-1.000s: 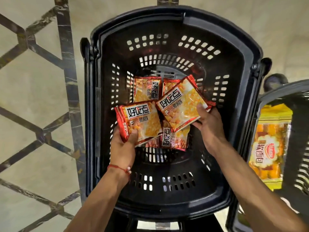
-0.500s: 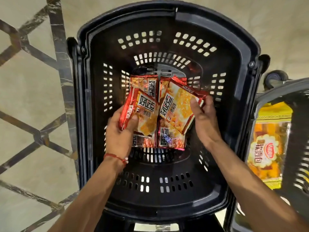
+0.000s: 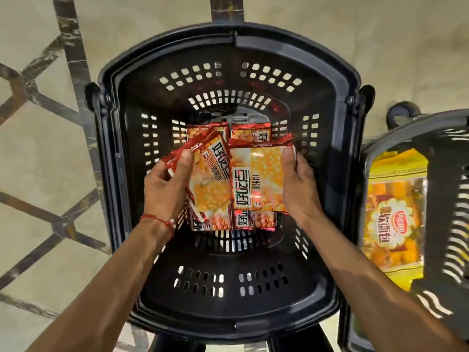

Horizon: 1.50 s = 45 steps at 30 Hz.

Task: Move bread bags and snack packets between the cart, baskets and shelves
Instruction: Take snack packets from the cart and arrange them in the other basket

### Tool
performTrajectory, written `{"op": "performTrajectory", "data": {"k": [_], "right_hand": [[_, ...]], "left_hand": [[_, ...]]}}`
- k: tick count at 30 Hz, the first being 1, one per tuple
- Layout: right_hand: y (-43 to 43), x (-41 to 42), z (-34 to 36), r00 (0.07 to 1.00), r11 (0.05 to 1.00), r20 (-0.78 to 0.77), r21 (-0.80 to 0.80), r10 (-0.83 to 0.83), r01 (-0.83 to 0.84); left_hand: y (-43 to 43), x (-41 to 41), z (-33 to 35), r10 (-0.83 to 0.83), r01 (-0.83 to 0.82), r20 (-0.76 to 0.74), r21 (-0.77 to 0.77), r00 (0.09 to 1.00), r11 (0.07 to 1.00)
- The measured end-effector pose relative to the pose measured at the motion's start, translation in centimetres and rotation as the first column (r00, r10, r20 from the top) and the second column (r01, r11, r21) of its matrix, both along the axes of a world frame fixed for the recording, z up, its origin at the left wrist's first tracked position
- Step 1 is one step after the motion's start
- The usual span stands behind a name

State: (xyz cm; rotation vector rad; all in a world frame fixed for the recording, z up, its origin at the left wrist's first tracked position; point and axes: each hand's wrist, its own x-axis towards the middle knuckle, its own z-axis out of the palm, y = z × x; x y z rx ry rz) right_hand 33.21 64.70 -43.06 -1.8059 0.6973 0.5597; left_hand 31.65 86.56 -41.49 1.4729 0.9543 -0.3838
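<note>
Over the black basket (image 3: 228, 34): both hands are reaching in from the near side, each holding a snack packet above the basket floor.
Left hand (image 3: 165, 184): is holding the left packet (image 3: 210, 179) at its far-left corner, with the thumb pressing on the printed face and the fingers curling underneath. The grip is narrow, pinching the foil. A further red edge is showing under the thumb, so I cannot tell whether one packet or two are being held.
Right hand (image 3: 299, 184): is holding the right packet (image 3: 256, 179) along its right edge, thumb lying on the face near the far-right corner, fingers going behind. The grip is narrow, clamping that packet.
Held packets: are sitting side by side and meeting at the middle. The left one is tilting; the right one is lying roughly square to the basket.
Far pair (image 3: 206, 128): two packets of the same red-and-orange print are lying flat on the basket floor, largely covered by the held ones.
Near pair (image 3: 256, 219): two more are lying flat, their near ends showing below the held packets.
Second basket (image 3: 406, 130): is standing just beside the first, on the right, partly out of frame.
Bread bag (image 3: 396, 219): yellow, is lying inside the second basket.
Red string bracelet (image 3: 157, 219): is sitting on the left wrist.
Floor (image 3: 50, 161): pale tiles with dark inlaid bands are showing left and far.
</note>
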Motion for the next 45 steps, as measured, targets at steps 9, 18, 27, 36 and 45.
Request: {"op": "performTrajectory", "data": {"k": [9,18,27,36,45], "right_hand": [[-0.5,-0.3,0.0,0.995,0.998,-0.103,0.056,-0.004,0.01],[-0.8,-0.5,0.2,0.974,0.993,-0.216,0.117,0.06,-0.035],[1.5,-0.2,-3.9,0.985,0.987,-0.054,-0.01,-0.162,0.161],[2.6,1.4,-11.8,0.99,0.964,-0.031,-0.235,-0.138,0.127],[3.2,0.1,-15.0,0.993,0.903,0.008,-0.417,0.121,-0.107]], "left_hand": [[1.3,-0.7,-0.3,-0.278,0.278,0.0,-0.001,0.961,0.961],[0.9,-1.7,-0.8,-0.261,0.247,-0.174,-0.098,0.95,0.964],[-0.6,-0.5,-3.1,-0.097,0.104,-0.083,0.074,0.992,0.992],[-0.2,2.2,-11.9,-0.229,0.253,-0.117,0.273,0.966,0.928],[-2.1,1.5,-17.3,-0.212,0.229,-0.088,0.441,0.973,0.868]]}}
